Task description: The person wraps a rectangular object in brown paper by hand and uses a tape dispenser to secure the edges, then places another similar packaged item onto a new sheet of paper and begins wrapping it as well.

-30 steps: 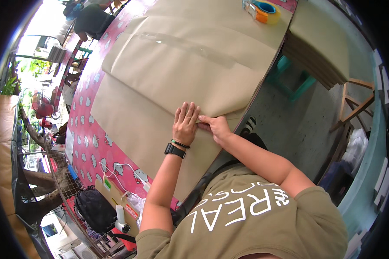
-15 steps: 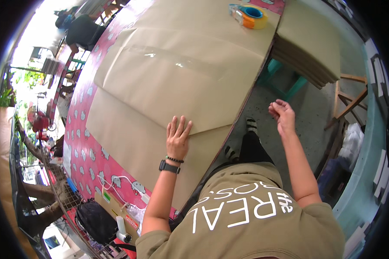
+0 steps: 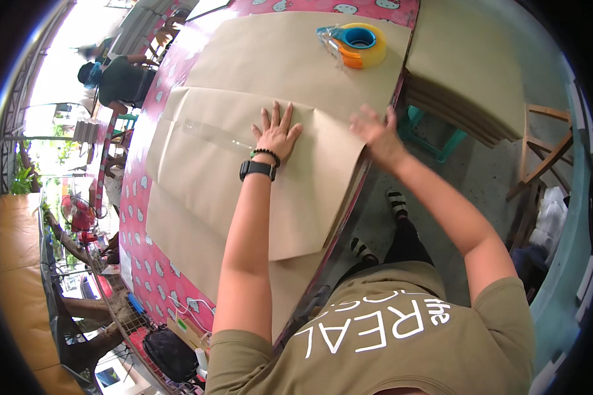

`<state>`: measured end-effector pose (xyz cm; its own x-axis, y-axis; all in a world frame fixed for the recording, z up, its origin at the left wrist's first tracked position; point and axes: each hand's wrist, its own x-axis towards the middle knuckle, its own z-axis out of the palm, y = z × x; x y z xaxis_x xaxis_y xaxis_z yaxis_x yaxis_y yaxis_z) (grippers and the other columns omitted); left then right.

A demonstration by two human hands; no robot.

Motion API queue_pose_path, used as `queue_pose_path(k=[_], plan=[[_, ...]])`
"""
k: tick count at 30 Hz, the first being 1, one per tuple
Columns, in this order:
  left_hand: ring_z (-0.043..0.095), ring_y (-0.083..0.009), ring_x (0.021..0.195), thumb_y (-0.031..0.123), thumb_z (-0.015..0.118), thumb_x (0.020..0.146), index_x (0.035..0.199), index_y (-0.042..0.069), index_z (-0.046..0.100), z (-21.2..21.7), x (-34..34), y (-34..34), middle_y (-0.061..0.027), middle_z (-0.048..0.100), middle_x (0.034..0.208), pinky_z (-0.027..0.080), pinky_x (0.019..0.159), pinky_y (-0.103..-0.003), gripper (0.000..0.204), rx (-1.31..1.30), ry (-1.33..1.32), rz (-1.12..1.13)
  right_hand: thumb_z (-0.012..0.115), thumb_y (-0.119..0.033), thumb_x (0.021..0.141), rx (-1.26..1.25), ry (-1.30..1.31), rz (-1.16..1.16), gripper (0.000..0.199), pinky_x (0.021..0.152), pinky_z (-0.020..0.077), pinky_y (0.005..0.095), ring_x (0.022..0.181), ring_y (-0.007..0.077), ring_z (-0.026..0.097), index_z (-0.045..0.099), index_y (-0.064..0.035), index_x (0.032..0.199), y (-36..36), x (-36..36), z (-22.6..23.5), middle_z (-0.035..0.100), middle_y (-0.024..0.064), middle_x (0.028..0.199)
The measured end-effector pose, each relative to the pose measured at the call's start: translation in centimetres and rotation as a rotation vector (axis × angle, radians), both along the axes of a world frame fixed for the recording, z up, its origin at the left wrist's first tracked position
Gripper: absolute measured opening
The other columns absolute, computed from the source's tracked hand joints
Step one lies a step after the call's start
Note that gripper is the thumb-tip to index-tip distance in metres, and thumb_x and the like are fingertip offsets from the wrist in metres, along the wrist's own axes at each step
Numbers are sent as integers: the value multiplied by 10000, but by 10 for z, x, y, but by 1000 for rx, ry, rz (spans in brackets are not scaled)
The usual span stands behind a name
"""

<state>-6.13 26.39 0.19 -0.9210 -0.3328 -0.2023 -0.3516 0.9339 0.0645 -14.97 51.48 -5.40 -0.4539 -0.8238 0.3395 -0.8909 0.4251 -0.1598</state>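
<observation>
The folded kraft paper [image 3: 303, 210] lies on the pink-covered tabletop [image 3: 155, 276]. The left hand [image 3: 277, 136] rests flat on the kraft paper, its grip spread wide. The right hand [image 3: 381, 141], blurred, is at the kraft paper's right edge; whether its grip holds that edge, I cannot tell. Beyond the kraft paper's fold sits a tape dispenser [image 3: 359, 56].

The brown paper [image 3: 310, 214] looks smooth and matt; the clear tape strip [image 3: 218, 135], glossy film; the tape dispenser [image 3: 352, 58], shiny plastic; the pink table cover [image 3: 148, 247], glossy; the shirt [image 3: 389, 359], matt cloth.
</observation>
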Motion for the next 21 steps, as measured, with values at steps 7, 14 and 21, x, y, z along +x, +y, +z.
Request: queue_pose_path(k=[7,14,21], plan=[[41,-392,1351,654,257,847,1424,233,160,-16,-48,30,-125,75,1486,59,1061,-557,721,-83,113,225,597,-267,709,-62,-498,90,615,1049,197,473,1290,284,287,463,-44,1266,-49,61,21,445,216,1280],[93,-395,1342,665,260,841,1423,119,146,-24,-50,44,-178,111,1468,105,1065,-527,806,-169,169,440,533,-316,816,-171,-539,569,278,976,287,390,1143,175,474,678,-106,927,-40,-58,-8,639,26,1046],[97,-388,1344,657,275,842,1420,122,161,-25,-52,48,-173,122,1468,97,1067,-514,797,-155,178,452,506,-276,822,-54,-299,678,267,1048,223,446,1220,153,404,677,-114,948,-37,-63,-22,635,3,1050]])
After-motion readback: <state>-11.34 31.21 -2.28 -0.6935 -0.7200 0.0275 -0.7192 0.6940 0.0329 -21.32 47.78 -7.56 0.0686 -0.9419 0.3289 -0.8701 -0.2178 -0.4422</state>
